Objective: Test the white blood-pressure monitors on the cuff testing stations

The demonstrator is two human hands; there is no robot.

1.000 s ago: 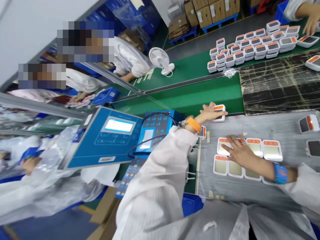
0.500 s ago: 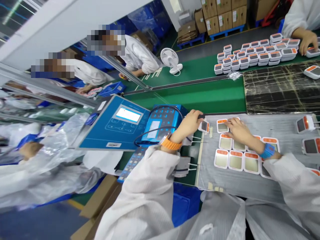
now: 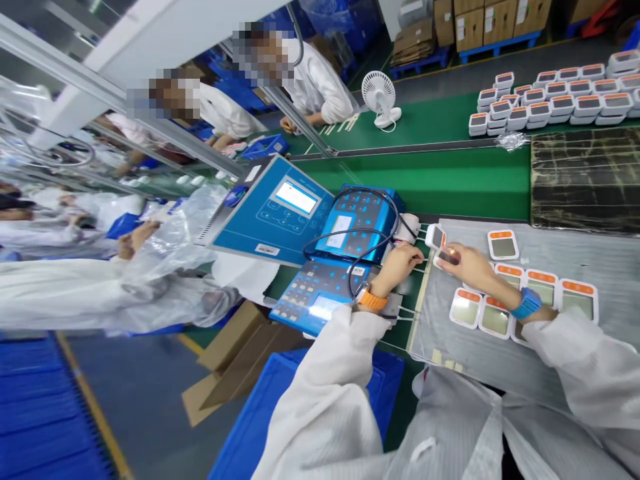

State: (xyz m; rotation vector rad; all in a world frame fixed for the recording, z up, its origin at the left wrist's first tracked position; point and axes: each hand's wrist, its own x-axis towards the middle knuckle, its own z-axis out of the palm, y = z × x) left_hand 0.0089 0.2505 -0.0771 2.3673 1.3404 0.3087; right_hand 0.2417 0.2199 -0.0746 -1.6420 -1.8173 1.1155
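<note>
On my feed the right hand [image 3: 475,265], with a blue wristband [image 3: 526,303], sits over a small white unit [image 3: 447,257] at the left edge of the gray mat [image 3: 475,360]. Its fingers are pressed close together on top of the unit (a red glow shows beneath the fingertips, but I can't tell whether they pinch it). The left hand [image 3: 397,268], with an orange watch strap [image 3: 373,300], is just beside the mat's edge, its fingers together and lightly curled. I can't tell whether it holds anything. Just beyond those fingers, a second white unit [image 3: 436,237] sits tilted at the mat's corner.

Several white square units [image 3: 541,287] with orange strips lie on the mat to the right. Left of the hands are a blue tester box [image 3: 360,223] with black cables [image 3: 350,243] and a blue keypad panel [image 3: 315,293]. Across the green belt [image 3: 425,173], stacked units [image 3: 550,100] stand in rows beside a black wrapped sheet [image 3: 585,180]. Two co-workers [image 3: 315,80] in white coats sit farther off, near a small white fan [image 3: 381,99].
</note>
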